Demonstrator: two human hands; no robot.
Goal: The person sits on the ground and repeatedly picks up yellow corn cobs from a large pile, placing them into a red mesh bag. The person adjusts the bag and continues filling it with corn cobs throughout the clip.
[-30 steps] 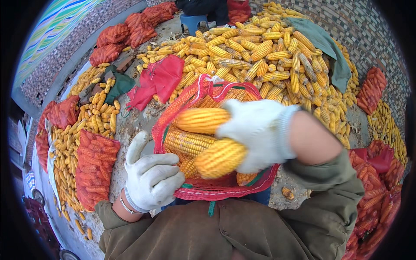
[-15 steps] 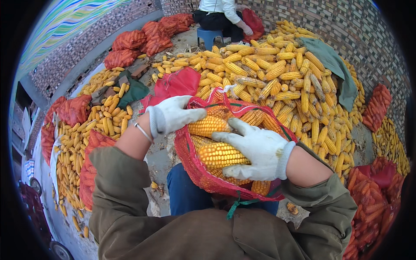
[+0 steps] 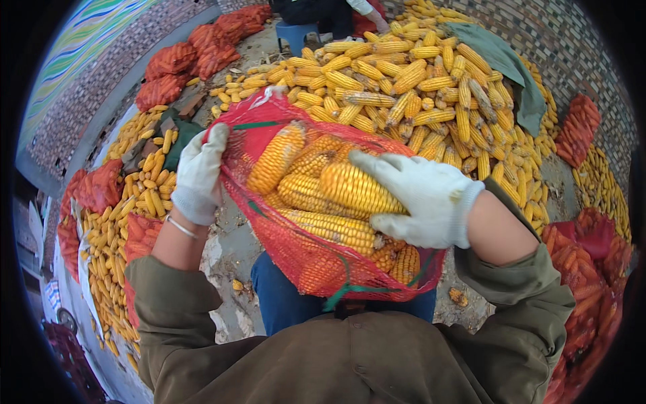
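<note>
Here: cob (image 3: 356, 187), long axis slanting, free end upper left, in bag (image 3: 276, 246) toward right edge; right hand (image 3: 431, 198), curled round cob's lower-right end; left hand (image 3: 197, 176), gripping bag's left edge.

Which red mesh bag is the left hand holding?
The open-mouthed bag above the knees, its rim in the left hand; the other bags are farther off.

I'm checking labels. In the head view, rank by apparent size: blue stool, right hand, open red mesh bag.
Largest: open red mesh bag
Next: gloved right hand
Smallest: blue stool, farther away
</note>
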